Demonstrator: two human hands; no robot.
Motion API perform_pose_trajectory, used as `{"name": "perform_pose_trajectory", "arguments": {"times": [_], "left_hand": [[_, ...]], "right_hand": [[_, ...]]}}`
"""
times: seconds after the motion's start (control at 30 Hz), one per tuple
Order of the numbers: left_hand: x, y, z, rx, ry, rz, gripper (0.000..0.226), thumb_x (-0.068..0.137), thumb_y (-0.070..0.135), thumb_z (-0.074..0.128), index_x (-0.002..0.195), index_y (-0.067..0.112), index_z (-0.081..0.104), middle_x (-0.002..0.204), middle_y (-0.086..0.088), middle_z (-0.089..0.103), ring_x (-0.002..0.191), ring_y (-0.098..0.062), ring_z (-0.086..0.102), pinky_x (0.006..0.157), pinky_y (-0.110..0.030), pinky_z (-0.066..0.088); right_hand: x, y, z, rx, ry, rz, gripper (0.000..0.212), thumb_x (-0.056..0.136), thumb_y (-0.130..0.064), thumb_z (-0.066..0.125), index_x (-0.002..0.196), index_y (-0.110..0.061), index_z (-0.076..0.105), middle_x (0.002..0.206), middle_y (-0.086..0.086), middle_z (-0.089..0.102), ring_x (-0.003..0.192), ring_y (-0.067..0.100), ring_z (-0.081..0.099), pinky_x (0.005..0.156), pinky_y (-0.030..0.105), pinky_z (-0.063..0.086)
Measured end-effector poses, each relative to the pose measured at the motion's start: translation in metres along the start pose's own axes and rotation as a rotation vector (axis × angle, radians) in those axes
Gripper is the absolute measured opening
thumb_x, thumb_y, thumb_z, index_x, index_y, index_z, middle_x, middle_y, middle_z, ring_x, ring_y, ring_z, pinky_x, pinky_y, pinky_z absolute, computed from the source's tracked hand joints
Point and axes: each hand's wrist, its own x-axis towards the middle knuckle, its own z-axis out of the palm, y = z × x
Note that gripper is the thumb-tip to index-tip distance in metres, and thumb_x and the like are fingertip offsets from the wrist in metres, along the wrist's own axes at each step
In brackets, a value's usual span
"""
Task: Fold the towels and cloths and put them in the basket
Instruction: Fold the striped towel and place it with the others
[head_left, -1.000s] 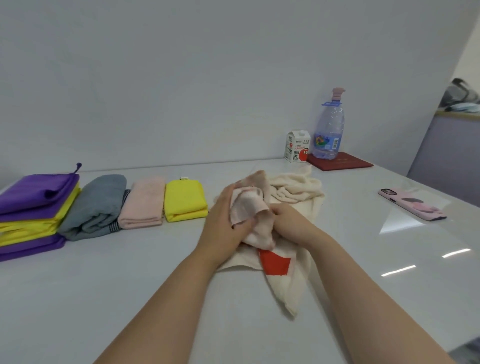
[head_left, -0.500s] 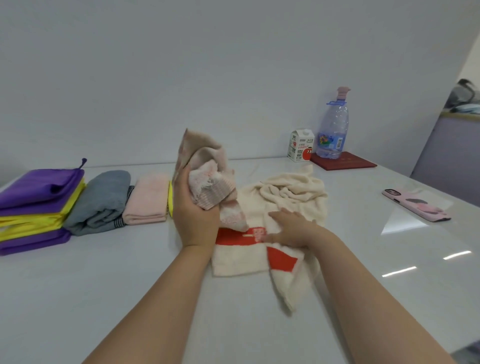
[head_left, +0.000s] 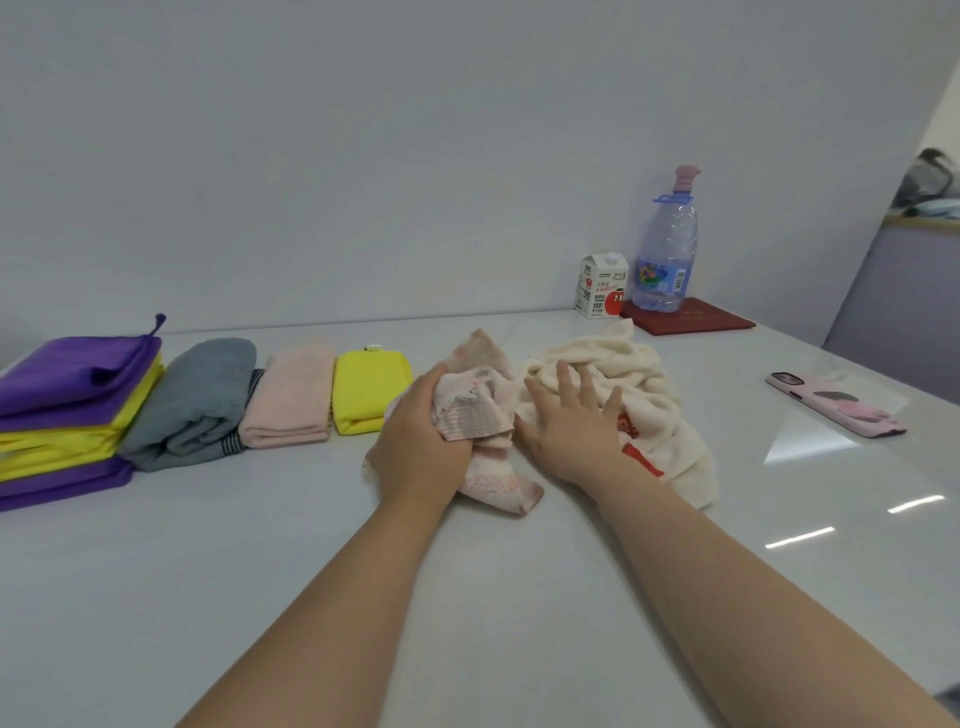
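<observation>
White bench (head_left: 260, 571) against a plain pale wall: my left hand (head_left: 421, 452) grips a bunched pink patterned cloth (head_left: 498, 483), fingers curled round it, its lower end lying on the bench. My right hand (head_left: 566, 431) rests just beside it on a crumpled cream towel (head_left: 623, 364), fingers (head_left: 563, 379) spread. To the left lie a folded yellow cloth (head_left: 371, 389), pink towel (head_left: 291, 400), grey towel (head_left: 197, 395) and a purple-and-yellow stack (head_left: 67, 415).

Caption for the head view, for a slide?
Left hand grips a crumpled pink cloth while the right hand rests flat on a cream towel beside folded cloths.
</observation>
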Motion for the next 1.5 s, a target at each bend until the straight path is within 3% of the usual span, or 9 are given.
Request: {"name": "perform_pose_trajectory", "arguments": {"times": [0.2, 0.43, 0.63, 0.77, 0.87, 1.1, 1.23, 1.37, 1.5], "left_hand": [[0.009, -0.005, 0.023, 0.33, -0.219, 0.019, 0.04, 0.09, 0.047, 0.042, 0.129, 0.043, 0.048, 0.124, 0.009, 0.059, 0.115, -0.018, 0.053, 0.089, -0.034, 0.047], [0.012, -0.008, 0.029, 0.417, -0.241, -0.004, 0.042, 0.095, 0.052, 0.033, 0.131, 0.037, 0.048, 0.116, 0.007, 0.063, 0.109, -0.019, 0.056, 0.08, -0.032, 0.046], [0.013, -0.01, 0.034, 0.448, -0.233, 0.001, 0.044, 0.094, 0.049, 0.034, 0.134, 0.035, 0.044, 0.118, 0.004, 0.062, 0.11, -0.02, 0.055, 0.083, -0.035, 0.048], [0.014, -0.011, 0.035, 0.438, -0.239, -0.012, 0.044, 0.094, 0.048, 0.035, 0.135, 0.037, 0.043, 0.119, 0.007, 0.061, 0.111, -0.018, 0.055, 0.084, -0.036, 0.048], [0.014, -0.01, 0.034, 0.432, -0.24, -0.017, 0.043, 0.093, 0.048, 0.036, 0.134, 0.036, 0.044, 0.117, 0.006, 0.062, 0.109, -0.019, 0.056, 0.083, -0.036, 0.048], [0.014, -0.009, 0.032, 0.43, -0.22, 0.001, 0.044, 0.093, 0.048, 0.038, 0.135, 0.035, 0.044, 0.119, 0.005, 0.061, 0.11, -0.019, 0.056, 0.085, -0.037, 0.049], [0.013, -0.011, 0.031, 0.42, -0.233, -0.015, 0.045, 0.092, 0.047, 0.039, 0.135, 0.037, 0.043, 0.121, 0.007, 0.061, 0.111, -0.019, 0.056, 0.085, -0.037, 0.048], [0.013, -0.006, 0.024, 0.323, -0.266, 0.01, 0.045, 0.089, 0.047, 0.045, 0.134, 0.044, 0.041, 0.122, 0.011, 0.06, 0.114, -0.016, 0.055, 0.086, -0.031, 0.045], [0.005, 0.005, 0.013, -0.024, -0.454, 0.066, 0.066, 0.089, 0.022, 0.057, 0.147, 0.031, 0.029, 0.143, 0.009, 0.045, 0.122, -0.003, 0.047, 0.097, -0.012, 0.033]], "right_hand": [[0.051, 0.025, 0.004, -0.106, -0.053, -0.03, 0.064, 0.091, -0.057, 0.018, 0.15, -0.033, 0.012, 0.16, 0.005, -0.006, 0.146, 0.028, -0.009, 0.11, 0.061, -0.009], [0.084, 0.063, 0.009, -0.153, -0.184, 0.022, 0.052, 0.098, -0.04, 0.011, 0.149, -0.033, 0.019, 0.152, 0.004, 0.027, 0.142, 0.027, 0.019, 0.11, 0.065, 0.003], [0.078, 0.113, -0.006, -0.563, -0.156, 0.45, 0.053, 0.098, -0.033, 0.025, 0.15, -0.019, 0.024, 0.158, 0.011, 0.014, 0.145, 0.034, 0.007, 0.112, 0.063, -0.003], [0.082, 0.11, 0.001, -0.4, 0.012, 0.25, 0.05, 0.1, -0.032, 0.026, 0.148, -0.017, 0.024, 0.158, 0.009, 0.012, 0.145, 0.031, 0.008, 0.112, 0.061, 0.003], [0.087, 0.105, 0.01, -0.283, -0.191, 0.064, 0.052, 0.1, -0.043, 0.016, 0.147, -0.023, 0.028, 0.158, 0.004, 0.013, 0.146, 0.028, 0.007, 0.112, 0.06, 0.001], [0.08, 0.108, 0.002, -0.508, -0.384, 0.553, 0.065, 0.093, -0.051, 0.015, 0.152, -0.023, 0.016, 0.16, 0.008, -0.001, 0.146, 0.032, -0.005, 0.11, 0.062, -0.012], [0.066, 0.071, 0.013, -0.234, -0.026, 0.464, 0.052, 0.095, -0.031, 0.028, 0.144, -0.014, 0.036, 0.159, 0.01, 0.006, 0.146, 0.031, -0.001, 0.112, 0.059, -0.003], [0.048, 0.033, 0.017, 0.325, 0.243, 0.298, 0.041, 0.095, -0.017, 0.036, 0.133, -0.005, 0.046, 0.151, 0.016, 0.028, 0.141, 0.03, 0.021, 0.113, 0.047, 0.017], [0.02, 0.014, 0.003, 0.896, 0.235, 0.34, 0.036, 0.099, -0.017, 0.034, 0.129, -0.002, 0.049, 0.135, 0.014, 0.049, 0.123, 0.023, 0.044, 0.095, 0.021, 0.029]]}}
